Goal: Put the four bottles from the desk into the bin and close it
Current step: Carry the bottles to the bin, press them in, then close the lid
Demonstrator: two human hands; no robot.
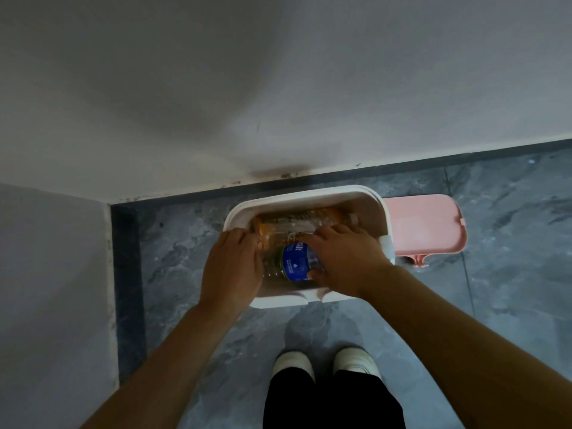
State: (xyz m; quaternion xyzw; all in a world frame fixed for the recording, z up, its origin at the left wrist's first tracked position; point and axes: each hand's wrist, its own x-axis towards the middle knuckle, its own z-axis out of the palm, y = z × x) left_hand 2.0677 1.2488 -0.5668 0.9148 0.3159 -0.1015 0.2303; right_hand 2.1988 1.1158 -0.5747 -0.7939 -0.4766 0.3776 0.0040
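head view: the white bin [309,198] stands on the grey floor at the foot of the wall, at about twelve o'clock from your shoes [323,362], and its pink lid [424,226] lies off, flat on the floor just beside the bin at three o'clock. inside, a clear bottle with an orange label [301,219] lies on its side along the far wall, cap toward three o'clock, and a bottle with a blue label [295,263] sits above it toward six o'clock, its top part under your right hand; how many of the four bottles are in cannot be told, since your hands cover much of the opening. your left hand [233,267] lies flat and spread at the bin's nine o'clock rim, fingers pressing on the orange-label bottle, holding nothing; your right hand [346,261] is curled round the blue-label bottle, thumb at its near side. judged from this, the step in hand is settling the bottles low enough for the lid. press evenly with both palms, turn the blue-label bottle to lie parallel to the one beneath, and check that nothing stands above the rim before you reach toward three o'clock for the lid; thin plastic may spring back, so ease off slowly.
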